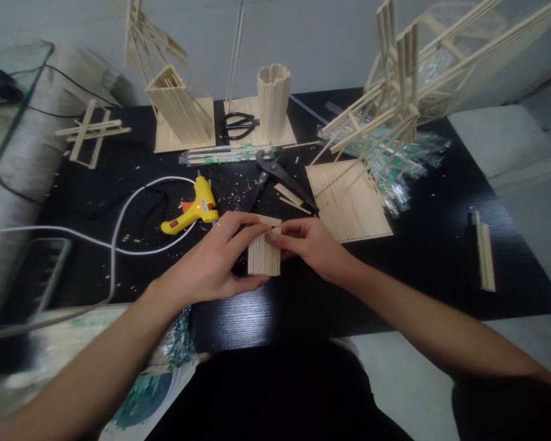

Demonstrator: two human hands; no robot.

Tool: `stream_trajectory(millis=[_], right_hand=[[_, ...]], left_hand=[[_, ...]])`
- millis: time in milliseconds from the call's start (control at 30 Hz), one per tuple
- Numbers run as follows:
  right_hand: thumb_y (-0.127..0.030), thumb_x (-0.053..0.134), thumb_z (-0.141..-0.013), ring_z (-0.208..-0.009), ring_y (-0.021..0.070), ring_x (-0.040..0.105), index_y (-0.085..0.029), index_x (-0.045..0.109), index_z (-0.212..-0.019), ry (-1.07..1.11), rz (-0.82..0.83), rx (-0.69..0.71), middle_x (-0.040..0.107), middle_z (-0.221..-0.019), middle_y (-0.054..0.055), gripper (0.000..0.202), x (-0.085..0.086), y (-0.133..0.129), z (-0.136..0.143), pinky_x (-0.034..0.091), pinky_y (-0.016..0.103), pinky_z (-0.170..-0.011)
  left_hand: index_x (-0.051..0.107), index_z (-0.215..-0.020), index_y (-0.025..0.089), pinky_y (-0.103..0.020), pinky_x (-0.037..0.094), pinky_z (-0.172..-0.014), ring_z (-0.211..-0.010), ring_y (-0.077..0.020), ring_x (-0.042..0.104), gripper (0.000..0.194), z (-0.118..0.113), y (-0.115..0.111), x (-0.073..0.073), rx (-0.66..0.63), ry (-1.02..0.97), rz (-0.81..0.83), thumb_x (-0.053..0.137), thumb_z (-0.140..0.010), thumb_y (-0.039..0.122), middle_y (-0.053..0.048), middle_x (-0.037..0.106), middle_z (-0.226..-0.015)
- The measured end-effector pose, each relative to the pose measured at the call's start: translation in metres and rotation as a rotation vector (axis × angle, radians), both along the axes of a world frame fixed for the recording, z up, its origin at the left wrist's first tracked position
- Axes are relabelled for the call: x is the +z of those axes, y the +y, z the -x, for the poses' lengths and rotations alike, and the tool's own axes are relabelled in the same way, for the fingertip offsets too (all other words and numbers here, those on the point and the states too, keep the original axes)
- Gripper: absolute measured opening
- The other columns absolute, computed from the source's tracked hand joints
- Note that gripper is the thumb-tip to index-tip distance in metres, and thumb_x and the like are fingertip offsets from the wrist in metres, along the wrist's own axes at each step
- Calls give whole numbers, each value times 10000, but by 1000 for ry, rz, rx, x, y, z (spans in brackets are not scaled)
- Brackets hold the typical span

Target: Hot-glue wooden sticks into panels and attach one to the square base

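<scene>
A small panel of short wooden sticks laid side by side [264, 256] is held between my two hands above the black table. My left hand [215, 260] grips it from the left, with fingers over its top and the thumb at its lower edge. At its upper right corner, my right hand [314, 245] pinches the panel between thumb and fingers. A yellow glue gun [195, 208] lies just beyond my left hand. Beyond the panel are black-handled pliers [270, 168] and a few loose short sticks [294, 197].
Stick towers [274, 101] [179, 107] stand on wooden bases at the back, with black scissors [239, 125] between them. A stick frame rises from a flat base [351, 202] at the right. The white cable [114, 236] loops across the left side.
</scene>
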State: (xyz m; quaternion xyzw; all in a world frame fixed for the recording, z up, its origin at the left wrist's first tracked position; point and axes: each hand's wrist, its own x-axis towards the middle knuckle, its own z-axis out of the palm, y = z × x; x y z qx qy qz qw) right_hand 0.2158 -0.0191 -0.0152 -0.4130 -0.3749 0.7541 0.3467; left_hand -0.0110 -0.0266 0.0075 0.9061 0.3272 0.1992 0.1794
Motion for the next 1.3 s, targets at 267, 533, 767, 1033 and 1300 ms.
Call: stream_trajectory(millis=[267, 533, 767, 1033, 1300], right_hand=[[-464, 960, -677, -698, 120, 703, -180, 774, -749, -10, -15, 0, 731, -738, -13, 348, -2, -1, 1, 636, 262, -701], [-473, 919, -747, -788, 136, 736, -171, 812, -875, 33, 42, 27, 786, -854, 24, 345, -4, 0, 0, 646, 267, -762], [-314, 1014, -589, -773, 135, 738, -161, 796, -842, -7, 98, 134, 799, -868, 29, 367, 0, -2, 1, 643, 255, -746], [-302, 1017, -574, -673, 117, 705, -153, 779, -770, -82, 26, 151, 769, -741, 8, 342, 0, -3, 1, 616, 249, -687], [-321, 1008, -587, -669, 136, 703, -158, 776, -779, -117, -7, 146, 770, -746, 18, 342, 1, -3, -1, 598, 292, -703]], left_hand=[[461, -1469, 169, -548, 568, -1058, -1292, -351, 569, 705, -1, -1, 1, 5, 7, -10, 783, -874, 369, -197, 520, -1388], [464, -1465, 157, -545, 546, -1076, -1289, -350, 560, 699, 2, 1, -1, 32, 12, -32, 770, -881, 387, -194, 524, -1378], [486, -1439, 130, -541, 564, -1026, -1231, -346, 583, 690, 3, 2, -4, 71, 3, -70, 776, -868, 386, -203, 538, -1340], [491, -1441, 140, -522, 567, -1016, -1221, -338, 588, 680, 2, 3, -3, 96, 1, -67, 769, -879, 404, -195, 537, -1330], [416, -1517, 174, -558, 538, -1072, -1283, -359, 547, 833, 3, 1, -1, 91, -15, -28, 810, -848, 478, -195, 491, -1379]])
